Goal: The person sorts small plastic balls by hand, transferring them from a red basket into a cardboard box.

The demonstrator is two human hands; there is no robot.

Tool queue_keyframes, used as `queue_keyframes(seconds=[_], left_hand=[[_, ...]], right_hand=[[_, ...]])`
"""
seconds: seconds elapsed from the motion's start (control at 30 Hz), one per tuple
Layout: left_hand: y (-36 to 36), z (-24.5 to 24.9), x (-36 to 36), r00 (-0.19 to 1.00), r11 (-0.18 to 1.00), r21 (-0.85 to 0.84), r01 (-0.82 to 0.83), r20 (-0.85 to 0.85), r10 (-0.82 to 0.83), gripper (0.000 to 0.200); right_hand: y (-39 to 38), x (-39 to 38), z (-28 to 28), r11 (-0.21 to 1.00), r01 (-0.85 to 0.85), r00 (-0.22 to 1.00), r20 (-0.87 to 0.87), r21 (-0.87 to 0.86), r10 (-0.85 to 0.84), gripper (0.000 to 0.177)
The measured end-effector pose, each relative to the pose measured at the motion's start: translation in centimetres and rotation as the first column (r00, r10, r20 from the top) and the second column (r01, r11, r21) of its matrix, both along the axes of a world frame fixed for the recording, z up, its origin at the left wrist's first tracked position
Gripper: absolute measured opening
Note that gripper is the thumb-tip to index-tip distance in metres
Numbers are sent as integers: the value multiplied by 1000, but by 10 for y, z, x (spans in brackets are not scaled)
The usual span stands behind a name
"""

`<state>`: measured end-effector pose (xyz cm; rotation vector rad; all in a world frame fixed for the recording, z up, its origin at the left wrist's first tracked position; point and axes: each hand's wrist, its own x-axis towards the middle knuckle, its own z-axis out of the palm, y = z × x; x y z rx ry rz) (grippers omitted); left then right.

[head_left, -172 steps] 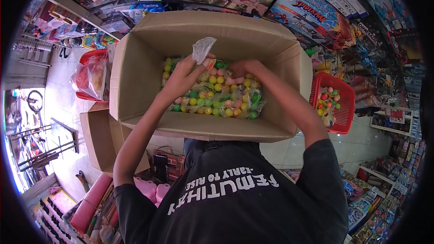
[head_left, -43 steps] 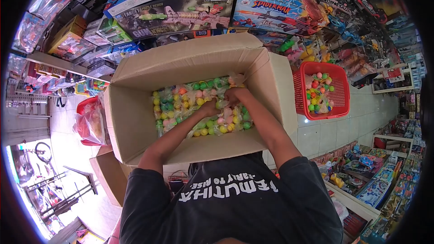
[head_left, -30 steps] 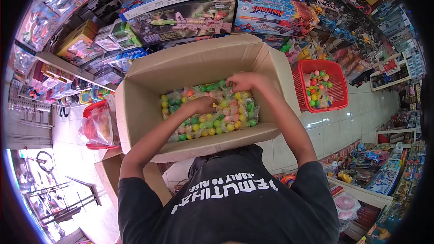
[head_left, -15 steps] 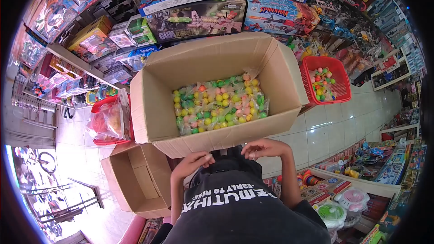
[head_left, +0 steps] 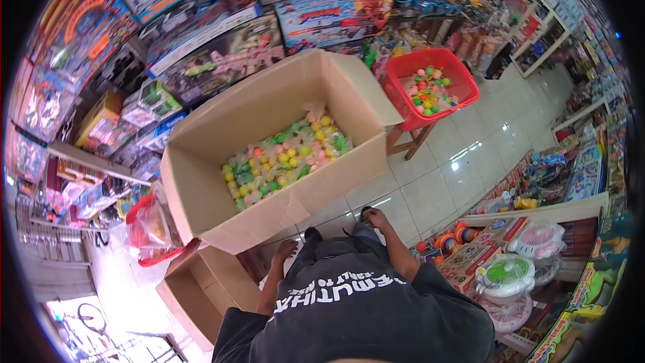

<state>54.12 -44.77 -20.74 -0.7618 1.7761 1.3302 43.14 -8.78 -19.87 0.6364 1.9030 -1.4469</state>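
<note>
In front of my body stands a large open cardboard box (head_left: 235,117). Clear plastic bags of small coloured balls (head_left: 285,158), yellow, green and pink, lie on its bottom. My left hand (head_left: 286,249) hangs just outside the box's near side, apart from it, fingers loosely bent and holding nothing visible. Further right, my right hand (head_left: 376,219) hangs low over the tiled floor, its fingers loose with nothing seen in them. Neither hand touches the box or the balls.
A red basket (head_left: 430,117) with more balls rests on a wooden stool (head_left: 410,142) at the right. Another red basket (head_left: 142,255) with plastic-wrapped items and a smaller open carton (head_left: 211,289) are at the left. Boxed toys (head_left: 329,13) line the back; packaged fans (head_left: 504,274) sit right.
Both hands have lowered away from the box's near edge towards my sides. My view has turned and shifted, so the box appears tilted and further left.
</note>
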Motion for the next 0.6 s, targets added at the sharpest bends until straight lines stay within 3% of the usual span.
queue_keyframes(seconds=[0.03,0.1,0.17,0.2,0.23,0.3,0.37,0.47,0.6], left_hand=[[8,-3,-6,1000,1000,1,22,-6,-22,31],[23,-7,-17,994,994,82,-78,-71,84,36],[42,-12,-32,998,997,65,-44,-47,47,35],[55,-13,-41,999,999,44,-31,-20,32,34],[70,-13,-50,1000,999,45,-15,-26,16,34],[101,-16,-70,1000,1000,-3,-13,-19,13,34],[134,-24,-88,999,999,53,12,-43,-10,35],[198,-16,-121,972,977,30,211,-114,-206,33],[262,-10,-153,956,958,101,269,-150,-253,33]], right_hand=[[12,0,5,997,15,1000,26,-77,-13,14],[35,0,6,994,59,997,-37,-97,-63,14],[61,-1,2,983,121,992,38,-136,-117,16],[79,-1,-11,997,17,1000,7,-81,-16,19],[96,0,-14,996,32,999,0,-80,-32,19],[126,-4,-18,995,-97,988,118,-6,97,21],[154,-5,-19,998,-64,990,125,-14,65,23],[193,-9,-10,998,15,984,179,-54,-5,23],[240,-1,-11,999,50,981,186,-18,-46,24]])
